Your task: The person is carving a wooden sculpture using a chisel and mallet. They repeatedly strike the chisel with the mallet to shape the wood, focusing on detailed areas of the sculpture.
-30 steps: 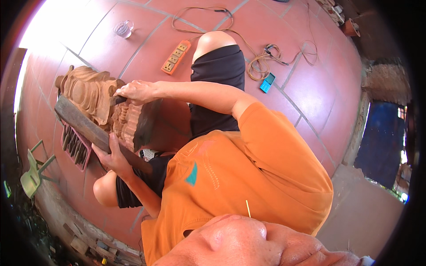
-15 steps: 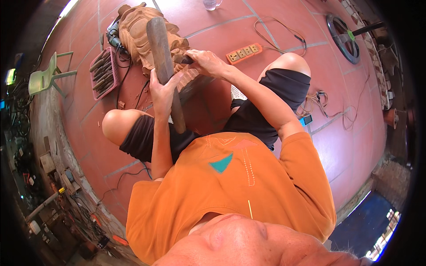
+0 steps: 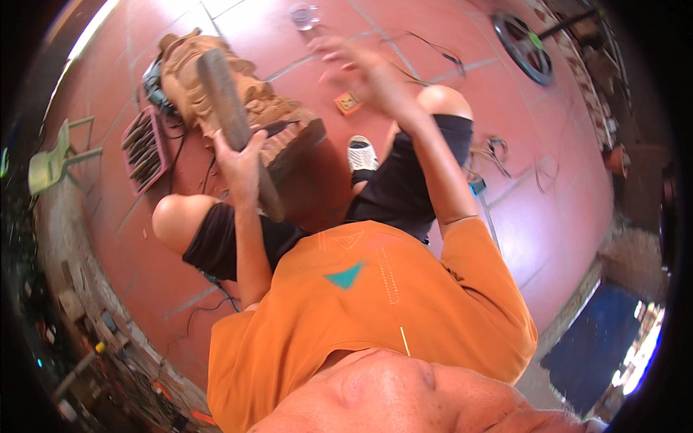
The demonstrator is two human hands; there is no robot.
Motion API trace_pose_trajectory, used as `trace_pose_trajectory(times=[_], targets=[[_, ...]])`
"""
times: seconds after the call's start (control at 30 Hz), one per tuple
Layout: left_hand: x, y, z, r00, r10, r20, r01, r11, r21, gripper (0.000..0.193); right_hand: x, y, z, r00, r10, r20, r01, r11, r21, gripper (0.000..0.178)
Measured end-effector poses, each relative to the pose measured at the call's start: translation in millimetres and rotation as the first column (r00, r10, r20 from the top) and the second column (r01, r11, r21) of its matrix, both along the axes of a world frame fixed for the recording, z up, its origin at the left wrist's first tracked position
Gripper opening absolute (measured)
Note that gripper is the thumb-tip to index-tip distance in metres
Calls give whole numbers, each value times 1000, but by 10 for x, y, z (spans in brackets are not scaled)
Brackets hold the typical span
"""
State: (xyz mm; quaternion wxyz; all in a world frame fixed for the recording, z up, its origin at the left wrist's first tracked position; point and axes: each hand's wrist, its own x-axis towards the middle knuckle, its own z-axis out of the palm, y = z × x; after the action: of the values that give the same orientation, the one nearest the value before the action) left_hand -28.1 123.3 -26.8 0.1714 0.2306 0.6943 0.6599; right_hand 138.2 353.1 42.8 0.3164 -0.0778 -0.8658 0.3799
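**Locked On at Left, Loose in Mid-Air at Right!**

Starting with the widest sweep: a red tiled floor with grey joints (image 3: 534,195). Filling the lower half, an orange short-sleeved shirt with a teal triangle (image 3: 440,310), and above it black knee-length shorts (image 3: 404,186), knees wide apart. Now up front and to the left, a big reddish-brown wood carving with rounded folds (image 3: 249,88), lying lengthwise on the floor, dark flat end nearest the knees. Slanting across it in this view, a long dark grey-brown wooden bar (image 3: 224,97), lower end by the shorts. Off to the left, a pink plastic basket (image 3: 165,144), loaded with slim wooden-handled tools (image 3: 146,150); farther out, a pale green plastic chair (image 3: 49,164). Over at top right, a black spoked wheel with a green hub (image 3: 523,49).

To the hands! Right hand (image 3: 361,72): raised, blurred, fingers loosely spread, seemingly empty, well apart from the carving. Left hand (image 3: 238,159): wrapped firmly around the bar's middle. Beyond the carving, a grey-green power tool (image 3: 154,86), partly hidden. Down to the small stuff: an orange power strip (image 3: 347,102) below the raised fingers, a clear cup (image 3: 303,16) at the top, and a slim black handle (image 3: 281,127) against the carving, just beside the left hand; contact impossible to tell.
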Motion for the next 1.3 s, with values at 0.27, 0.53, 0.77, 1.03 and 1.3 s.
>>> trace_pose_trajectory(times=[0.27,0.53,0.77,1.03,1.3], targets=[[27,-44,6,1000,11,19,-10,999,-35,42,2665,1131,-862,483,-872,79,840,437,-322,24],[76,-7,76,1000,17,14,-16,997,-74,39,4511,81,-3697,-281,-795,538,960,-220,176,43],[74,28,77,999,6,35,-4,998,-59,39,4303,-442,-3961,-348,-741,574,927,-363,92,63],[5,-27,-19,1000,-30,0,30,997,-71,45,4163,-462,-3786,-330,-721,609,944,-262,201,62],[29,-10,15,1000,-24,-3,24,996,-84,41,4085,-477,-3727,-364,-715,597,930,-242,277,59]])
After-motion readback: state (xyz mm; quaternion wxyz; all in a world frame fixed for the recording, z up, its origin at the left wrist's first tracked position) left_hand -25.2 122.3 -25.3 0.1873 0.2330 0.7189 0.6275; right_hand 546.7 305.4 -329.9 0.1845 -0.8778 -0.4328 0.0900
